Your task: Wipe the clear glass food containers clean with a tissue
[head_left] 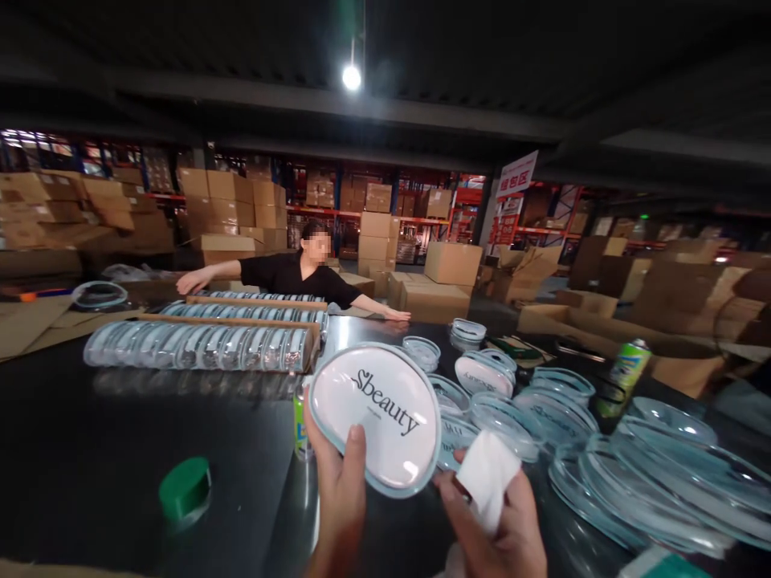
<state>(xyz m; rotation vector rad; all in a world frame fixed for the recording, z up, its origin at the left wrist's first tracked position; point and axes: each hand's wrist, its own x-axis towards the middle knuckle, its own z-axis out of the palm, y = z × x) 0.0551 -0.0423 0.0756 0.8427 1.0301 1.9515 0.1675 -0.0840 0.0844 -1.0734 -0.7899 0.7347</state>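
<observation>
My left hand (344, 490) grips an oval clear case (377, 385) by its lower left edge, thumb across its front. The case has a white face with "Sbeauty" in dark letters and a pale blue rim, and is tilted toward me. A folded white tissue (491, 474) is pinched in my right hand (511, 530), just below and to the right of the case. Behind my right hand lie several similar oval cases (506, 417), some stacked and some leaning. Partly hidden behind the held case stands a green spray can (301, 421).
A green round lid-like roll (185, 488) lies on the dark table (241, 449) at left. Rows of upright cases (198, 347) stand farther back, with a co-worker (289, 273) reaching over them. Another spray can (626, 373) stands at right. Cardboard boxes (451, 265) are stacked beyond.
</observation>
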